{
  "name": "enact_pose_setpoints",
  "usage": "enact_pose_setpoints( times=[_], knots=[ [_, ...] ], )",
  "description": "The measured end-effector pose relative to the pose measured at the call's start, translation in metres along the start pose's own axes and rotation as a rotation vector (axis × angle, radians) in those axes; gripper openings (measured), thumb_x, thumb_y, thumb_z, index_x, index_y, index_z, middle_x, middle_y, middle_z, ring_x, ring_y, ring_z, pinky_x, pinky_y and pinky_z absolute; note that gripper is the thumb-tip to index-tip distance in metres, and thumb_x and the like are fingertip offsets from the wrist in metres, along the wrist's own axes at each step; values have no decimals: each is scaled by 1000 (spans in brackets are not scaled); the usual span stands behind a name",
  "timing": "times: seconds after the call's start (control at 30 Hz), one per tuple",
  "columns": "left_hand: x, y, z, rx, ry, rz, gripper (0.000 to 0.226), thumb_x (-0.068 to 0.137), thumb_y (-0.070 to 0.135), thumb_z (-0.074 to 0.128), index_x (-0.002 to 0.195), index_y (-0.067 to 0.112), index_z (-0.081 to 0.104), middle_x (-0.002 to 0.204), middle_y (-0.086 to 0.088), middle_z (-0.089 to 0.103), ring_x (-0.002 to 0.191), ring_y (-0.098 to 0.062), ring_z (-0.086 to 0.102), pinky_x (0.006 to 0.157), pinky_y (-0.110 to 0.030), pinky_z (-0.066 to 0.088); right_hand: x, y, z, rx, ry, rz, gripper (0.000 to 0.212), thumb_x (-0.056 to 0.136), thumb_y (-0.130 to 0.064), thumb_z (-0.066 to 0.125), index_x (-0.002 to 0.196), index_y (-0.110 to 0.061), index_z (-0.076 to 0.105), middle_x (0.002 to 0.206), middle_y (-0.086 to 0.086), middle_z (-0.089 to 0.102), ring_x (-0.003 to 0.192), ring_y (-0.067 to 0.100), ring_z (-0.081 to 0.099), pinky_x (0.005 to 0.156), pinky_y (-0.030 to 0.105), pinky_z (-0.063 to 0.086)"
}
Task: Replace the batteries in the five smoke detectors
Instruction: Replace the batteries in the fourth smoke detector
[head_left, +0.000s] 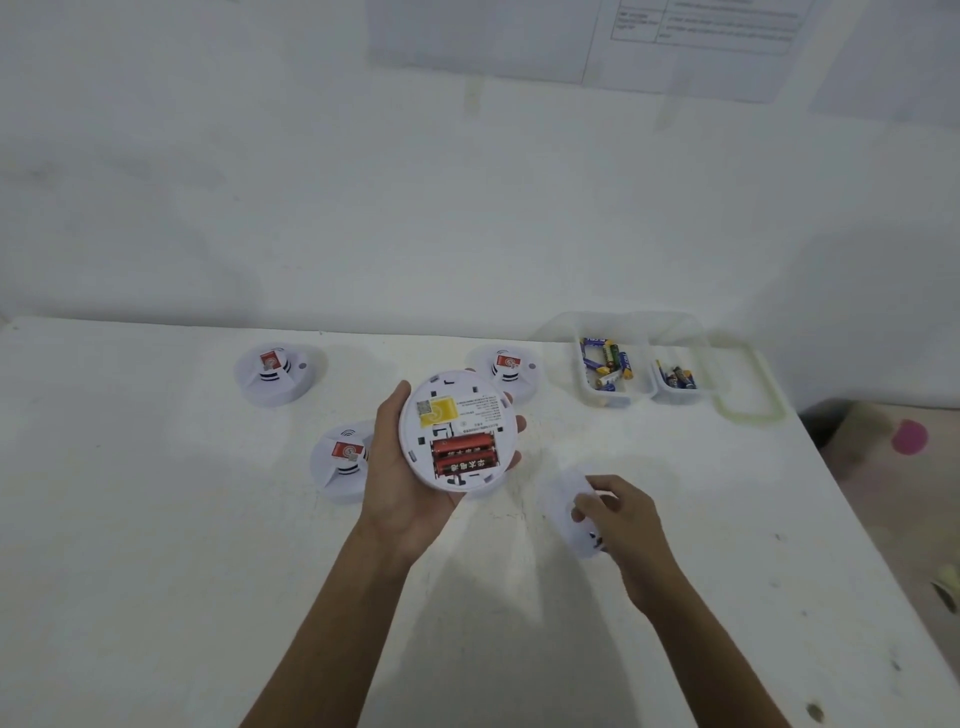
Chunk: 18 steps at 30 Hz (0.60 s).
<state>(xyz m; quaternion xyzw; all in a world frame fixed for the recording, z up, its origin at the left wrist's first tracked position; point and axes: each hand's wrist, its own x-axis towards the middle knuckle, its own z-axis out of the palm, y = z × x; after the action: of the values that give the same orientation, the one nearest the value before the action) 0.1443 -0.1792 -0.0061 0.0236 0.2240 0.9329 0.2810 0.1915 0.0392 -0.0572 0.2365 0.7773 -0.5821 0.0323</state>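
Two red cells (462, 456) in the open back of the detector (460, 410), clasped in the left grip (402, 473) above the surface (156, 519). Just right of it, white cover (563, 501) (blurred) pinched in the right grip (621, 519). Left of it, two detectors (272, 376); behind it, third detector (511, 371); tubs (615, 399) farther right.

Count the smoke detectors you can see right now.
4. The held detector lies battery side up in the left hand; far-left detector; near-left detector beside that hand; back detector behind the held one. A fifth may be hidden beneath it.
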Motion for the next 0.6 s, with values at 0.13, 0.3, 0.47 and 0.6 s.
enact_pose_setpoints(
  times=[0.13, 0.3, 0.47, 0.6],
  knots=[
    [1, -1, 1, 11, -4, -14, 71, 77, 50, 64, 137, 17, 46, 132, -21, 56, 118, -45, 55, 89, -56, 50, 12, 25, 3, -281, 42, -22, 7, 83, -11, 62, 88, -10, 67, 81, 4, 69, 72, 17, 64, 58, 21, 47],
    [0, -3, -1, 3, -5, -27, 76, 75, 50, 66, 140, 16, 43, 134, -21, 55, 120, -45, 53, 90, -56, 49, 16, 49, 11, -610, 221, -184, 17, 88, -23, 56, 85, -9, 65, 81, 4, 63, 73, 19, 55, 62, 22, 41],
    [1, -6, 0, -9, 5, -48, 76, 74, 50, 68, 139, 18, 45, 133, -20, 54, 122, -45, 51, 98, -59, 44, 18, 54, 8, -783, 284, -255, 27, 89, -29, 61, 108, -11, 66, 106, 7, 64, 90, 19, 55, 76, 24, 45],
    [2, -8, 0, -42, -6, -46, 69, 81, 52, 56, 140, 19, 43, 134, -21, 53, 123, -46, 49, 99, -59, 43, 6, 15, 11, -564, 275, -307, 29, 88, -28, 63, 113, -13, 65, 114, 6, 60, 97, 22, 60, 86, 35, 52]
  ],
)
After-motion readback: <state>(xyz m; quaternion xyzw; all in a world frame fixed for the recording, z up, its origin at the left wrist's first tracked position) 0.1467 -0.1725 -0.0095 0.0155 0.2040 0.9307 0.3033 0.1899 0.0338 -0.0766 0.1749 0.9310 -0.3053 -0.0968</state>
